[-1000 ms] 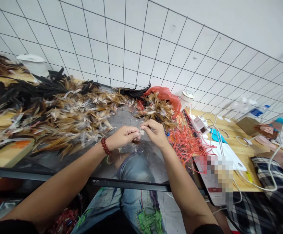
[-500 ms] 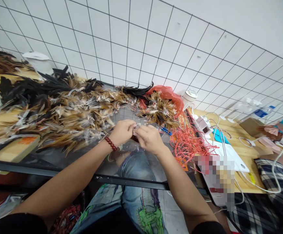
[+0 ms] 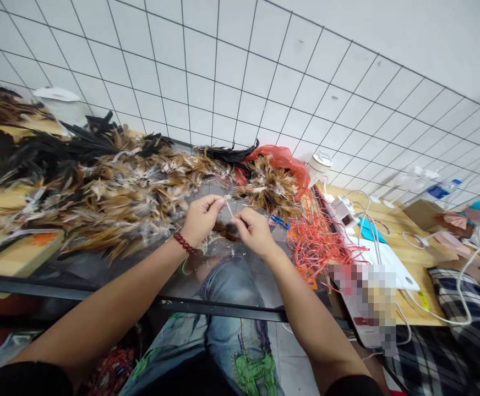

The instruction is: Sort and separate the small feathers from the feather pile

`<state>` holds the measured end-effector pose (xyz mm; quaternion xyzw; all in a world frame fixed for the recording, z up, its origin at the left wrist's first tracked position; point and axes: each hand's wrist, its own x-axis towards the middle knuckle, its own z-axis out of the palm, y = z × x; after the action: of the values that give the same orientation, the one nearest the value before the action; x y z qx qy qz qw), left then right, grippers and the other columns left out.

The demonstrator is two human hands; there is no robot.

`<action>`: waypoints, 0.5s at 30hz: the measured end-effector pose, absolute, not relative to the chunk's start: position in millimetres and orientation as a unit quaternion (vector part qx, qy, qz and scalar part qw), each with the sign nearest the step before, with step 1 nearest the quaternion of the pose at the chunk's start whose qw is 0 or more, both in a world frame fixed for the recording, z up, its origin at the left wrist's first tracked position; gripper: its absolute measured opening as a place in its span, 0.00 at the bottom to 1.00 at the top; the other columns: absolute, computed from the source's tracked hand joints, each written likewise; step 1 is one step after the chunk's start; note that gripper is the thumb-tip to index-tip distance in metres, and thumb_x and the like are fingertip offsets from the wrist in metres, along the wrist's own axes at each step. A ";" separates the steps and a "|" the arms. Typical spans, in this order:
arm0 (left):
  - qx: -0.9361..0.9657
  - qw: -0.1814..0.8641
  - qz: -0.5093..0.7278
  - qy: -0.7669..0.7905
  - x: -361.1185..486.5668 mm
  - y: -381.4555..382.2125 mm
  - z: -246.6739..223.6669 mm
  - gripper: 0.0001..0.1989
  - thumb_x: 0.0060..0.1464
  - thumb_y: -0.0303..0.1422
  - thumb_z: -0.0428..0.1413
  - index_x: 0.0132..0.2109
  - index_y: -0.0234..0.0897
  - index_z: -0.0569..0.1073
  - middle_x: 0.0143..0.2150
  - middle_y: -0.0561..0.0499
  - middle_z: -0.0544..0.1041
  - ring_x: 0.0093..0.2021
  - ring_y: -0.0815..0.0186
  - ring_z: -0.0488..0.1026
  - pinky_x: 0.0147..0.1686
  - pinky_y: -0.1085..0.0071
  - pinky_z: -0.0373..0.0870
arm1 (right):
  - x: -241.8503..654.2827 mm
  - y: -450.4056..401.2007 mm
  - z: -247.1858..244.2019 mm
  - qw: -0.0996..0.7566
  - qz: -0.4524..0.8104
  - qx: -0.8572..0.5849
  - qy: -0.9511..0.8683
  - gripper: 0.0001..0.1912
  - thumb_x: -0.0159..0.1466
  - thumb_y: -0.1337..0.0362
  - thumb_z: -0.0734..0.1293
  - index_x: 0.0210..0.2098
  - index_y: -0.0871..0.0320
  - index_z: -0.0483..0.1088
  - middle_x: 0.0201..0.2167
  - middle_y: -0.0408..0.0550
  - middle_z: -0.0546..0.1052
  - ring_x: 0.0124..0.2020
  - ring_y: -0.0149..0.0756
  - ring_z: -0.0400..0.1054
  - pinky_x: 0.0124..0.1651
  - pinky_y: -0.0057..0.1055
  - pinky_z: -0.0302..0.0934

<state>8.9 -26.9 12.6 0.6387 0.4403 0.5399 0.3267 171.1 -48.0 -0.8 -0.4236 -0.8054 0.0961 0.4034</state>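
Observation:
My left hand (image 3: 202,220), with a dark red bead bracelet on its wrist, is closed in a pinch on one end of a thin white strip (image 3: 229,208). The strip's other end runs to the pinched fingertips of my right hand (image 3: 254,230). Whether it is a feather shaft or a tie I cannot tell. Just below, between the hands, is a small dark brown feather bunch (image 3: 227,232); whether my right fingers also hold it is hidden. A large heap of brown and black feathers (image 3: 132,198) spreads to the left on the dark glass tabletop (image 3: 120,269).
More feathers (image 3: 271,184) lie by a red plastic bag (image 3: 283,159). Tangled red string (image 3: 322,236) and a blue clip-like tool (image 3: 280,221) are to the right. Beyond are a white charger (image 3: 343,212) with cables and a pixelated device. A wire grid (image 3: 223,71) stands behind.
My hands were close together at the fingertips; they have moved apart slightly, my left hand up and left. The white strip and dark brown feathers between them now show.

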 end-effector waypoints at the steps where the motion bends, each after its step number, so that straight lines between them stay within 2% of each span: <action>1: 0.633 0.326 0.536 0.453 8.5 -24.2 10.6 0.11 0.53 0.35 0.52 0.26 0.34 0.72 0.21 0.54 0.67 0.25 0.69 0.63 0.28 0.73 0.60 | 167.4 -51.1 -0.9 0.379 0.071 -0.414 -0.824 0.12 0.66 0.61 0.59 0.30 0.58 0.69 0.27 0.45 0.70 0.31 0.31 0.63 0.37 0.27 0.55; 5: 0.650 0.298 0.514 0.473 9.1 -20.3 2.6 0.11 0.53 0.34 0.51 0.27 0.34 0.73 0.24 0.52 0.72 0.27 0.68 0.66 0.29 0.72 0.62 | 159.3 -61.8 3.3 0.324 -0.017 -0.384 -0.865 0.13 0.67 0.61 0.57 0.32 0.58 0.68 0.27 0.46 0.70 0.30 0.32 0.62 0.37 0.30 0.53; 9: 0.774 0.180 0.440 0.418 8.4 -24.2 -0.6 0.10 0.52 0.29 0.49 0.28 0.35 0.73 0.26 0.49 0.73 0.29 0.66 0.67 0.33 0.70 0.63 | 161.1 -66.5 12.3 0.324 -0.076 -0.350 -0.875 0.12 0.66 0.63 0.57 0.29 0.58 0.67 0.27 0.47 0.70 0.30 0.33 0.61 0.37 0.32 0.51; 12: 0.865 0.142 0.377 0.300 9.4 -31.3 3.0 0.10 0.49 0.25 0.48 0.25 0.35 0.72 0.26 0.48 0.70 0.29 0.65 0.66 0.33 0.70 0.63 | 167.4 -65.4 19.8 0.383 -0.045 -0.363 -0.848 0.11 0.66 0.64 0.58 0.28 0.58 0.65 0.27 0.46 0.69 0.31 0.33 0.61 0.38 0.32 0.53; 15: 0.883 0.206 0.365 0.211 12.6 -40.4 12.1 0.12 0.53 0.26 0.48 0.26 0.36 0.73 0.27 0.49 0.71 0.30 0.66 0.67 0.34 0.71 0.63 | 176.4 -57.8 22.2 0.479 0.067 -0.409 -0.774 0.11 0.66 0.62 0.58 0.29 0.58 0.64 0.27 0.44 0.67 0.31 0.31 0.61 0.36 0.29 0.55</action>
<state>12.6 -40.4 12.1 0.8829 0.2112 0.3655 0.2055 176.4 -57.8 22.2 -0.4086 -0.7738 0.0670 0.4794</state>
